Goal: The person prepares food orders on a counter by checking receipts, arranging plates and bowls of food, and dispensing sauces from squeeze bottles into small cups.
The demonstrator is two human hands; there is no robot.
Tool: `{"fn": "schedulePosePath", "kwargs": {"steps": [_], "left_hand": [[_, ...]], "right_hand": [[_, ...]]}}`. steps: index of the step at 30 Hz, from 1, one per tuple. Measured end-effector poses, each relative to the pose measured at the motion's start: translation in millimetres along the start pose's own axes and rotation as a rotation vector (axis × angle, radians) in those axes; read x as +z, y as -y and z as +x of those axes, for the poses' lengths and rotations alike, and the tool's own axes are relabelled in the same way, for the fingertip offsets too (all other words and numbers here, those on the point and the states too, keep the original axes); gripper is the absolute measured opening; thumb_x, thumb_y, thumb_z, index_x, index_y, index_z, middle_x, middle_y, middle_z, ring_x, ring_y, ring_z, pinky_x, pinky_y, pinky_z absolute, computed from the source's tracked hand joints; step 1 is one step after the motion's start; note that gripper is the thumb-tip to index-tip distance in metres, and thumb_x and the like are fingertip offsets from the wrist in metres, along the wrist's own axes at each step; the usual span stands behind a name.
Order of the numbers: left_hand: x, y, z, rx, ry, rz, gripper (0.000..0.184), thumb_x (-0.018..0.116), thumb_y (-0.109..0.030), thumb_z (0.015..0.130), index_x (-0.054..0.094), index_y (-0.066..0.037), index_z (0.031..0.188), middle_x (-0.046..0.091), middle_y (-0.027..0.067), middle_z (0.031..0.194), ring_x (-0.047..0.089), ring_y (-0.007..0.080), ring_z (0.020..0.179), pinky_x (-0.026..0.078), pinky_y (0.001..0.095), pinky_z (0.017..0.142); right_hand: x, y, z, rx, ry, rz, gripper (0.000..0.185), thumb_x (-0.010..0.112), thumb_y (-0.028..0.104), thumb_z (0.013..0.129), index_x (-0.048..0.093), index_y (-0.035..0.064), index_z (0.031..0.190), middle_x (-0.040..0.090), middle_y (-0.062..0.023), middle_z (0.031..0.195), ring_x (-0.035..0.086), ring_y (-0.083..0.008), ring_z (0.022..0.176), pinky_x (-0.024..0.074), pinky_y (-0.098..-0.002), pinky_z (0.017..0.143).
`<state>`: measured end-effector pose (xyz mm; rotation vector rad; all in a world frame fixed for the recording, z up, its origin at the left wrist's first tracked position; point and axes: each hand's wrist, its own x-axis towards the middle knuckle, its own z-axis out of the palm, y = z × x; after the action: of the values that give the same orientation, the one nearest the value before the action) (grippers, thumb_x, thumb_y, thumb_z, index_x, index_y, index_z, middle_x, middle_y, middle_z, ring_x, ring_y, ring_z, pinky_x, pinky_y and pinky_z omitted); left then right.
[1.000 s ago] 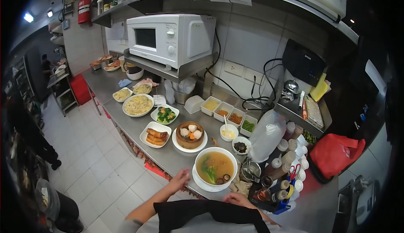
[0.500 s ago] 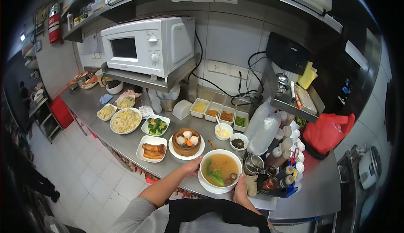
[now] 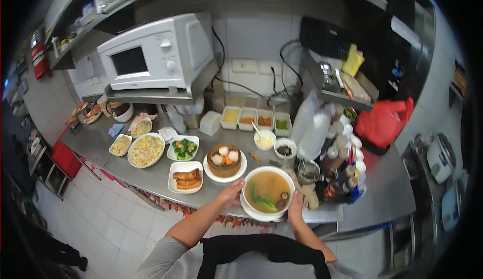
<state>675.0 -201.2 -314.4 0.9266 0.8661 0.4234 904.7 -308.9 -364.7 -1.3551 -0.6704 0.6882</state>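
Note:
A white bowl of broth (image 3: 271,183) with green leaves and mushroom pieces in it sits at the front edge of the steel counter. Its rim overlaps a white plate (image 3: 247,210) beneath. My left hand (image 3: 233,194) grips the bowl's left side and my right hand (image 3: 296,209) holds its right side; some fingertips are hidden behind it. Just beyond my left hand, a bamboo steamer of dumplings (image 3: 224,173) rests on a white plate. Fried rolls (image 3: 187,179) lie in a square white dish to its left.
Broccoli (image 3: 184,149) and fried rice (image 3: 146,150) stand in dishes farther left. Behind are small topping tubs (image 3: 247,120) and a bowl with a spoon (image 3: 264,141). Sauce bottles (image 3: 342,150) crowd the right. A microwave (image 3: 156,57) sits on a raised shelf.
The camera view has shifted and tilted, moving most of the scene up and left in the picture. Both hands stay on the bowl, which appears slightly nearer the right side.

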Motion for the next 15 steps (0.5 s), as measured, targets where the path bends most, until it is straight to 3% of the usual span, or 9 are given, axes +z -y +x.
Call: {"fn": "schedulePosePath", "kwargs": {"steps": [2, 3, 7, 10, 12, 15], "left_hand": [[0, 0, -5, 0.018, 0.021, 0.008, 0.059, 0.040, -0.048, 0.091, 0.018, -0.026, 0.140, 0.029, 0.0022, 0.140, 0.028, 0.0293, 0.126, 0.024, 0.0667, 0.092], [9, -10, -22, 0.021, 0.060, 0.007, 0.059, 0.041, -0.049, 0.090, 0.018, -0.027, 0.140, 0.029, 0.0019, 0.140, 0.028, 0.0284, 0.126, 0.023, 0.0667, 0.093], [33, -27, -53, 0.039, 0.036, 0.123, 0.058, 0.040, -0.052, 0.089, 0.023, -0.024, 0.136, 0.029, 0.0058, 0.137, 0.031, 0.0324, 0.123, 0.030, 0.0655, 0.089], [65, -47, -82, 0.052, 0.054, 0.154, 0.048, 0.041, -0.047, 0.090, 0.030, -0.021, 0.129, 0.036, 0.0067, 0.127, 0.040, 0.0275, 0.107, 0.039, 0.0603, 0.083], [81, -51, -92, 0.051, 0.152, 0.165, 0.060, 0.043, -0.052, 0.088, 0.021, -0.021, 0.135, 0.026, 0.0056, 0.136, 0.032, 0.0340, 0.117, 0.036, 0.0637, 0.086], [118, -59, -104, 0.050, 0.125, 0.144, 0.044, 0.039, -0.045, 0.092, 0.030, -0.019, 0.127, 0.041, 0.0078, 0.117, 0.043, 0.0245, 0.101, 0.046, 0.0549, 0.079]], "right_hand": [[-3, 9, -12, -0.009, 0.014, 0.018, 0.040, 0.033, 0.029, 0.096, 0.055, -0.0035, 0.104, 0.059, -0.0138, 0.099, 0.054, -0.0219, 0.091, 0.0410, -0.0326, 0.083], [-11, 9, -14, 0.029, 0.050, -0.046, 0.041, 0.035, 0.031, 0.096, 0.050, -0.0019, 0.116, 0.055, -0.0108, 0.110, 0.050, -0.0179, 0.102, 0.0384, -0.0310, 0.090], [-25, 45, -35, 0.061, 0.025, -0.026, 0.046, 0.037, 0.037, 0.095, 0.051, -0.0008, 0.116, 0.055, -0.0107, 0.111, 0.051, -0.0177, 0.101, 0.0386, -0.0303, 0.089], [-43, 80, -50, 0.096, 0.060, 0.083, 0.050, 0.037, 0.042, 0.094, 0.049, 0.0000, 0.118, 0.054, -0.0113, 0.112, 0.050, -0.0177, 0.104, 0.0393, -0.0307, 0.091], [-59, 109, -61, 0.166, 0.071, 0.135, 0.051, 0.038, 0.041, 0.093, 0.045, -0.0001, 0.122, 0.051, -0.0121, 0.118, 0.049, -0.0184, 0.107, 0.0389, -0.0323, 0.092], [-85, 145, -71, 0.196, 0.039, 0.178, 0.052, 0.039, 0.043, 0.092, 0.044, 0.0009, 0.123, 0.052, -0.0134, 0.118, 0.049, -0.0205, 0.110, 0.0386, -0.0323, 0.093]]}}
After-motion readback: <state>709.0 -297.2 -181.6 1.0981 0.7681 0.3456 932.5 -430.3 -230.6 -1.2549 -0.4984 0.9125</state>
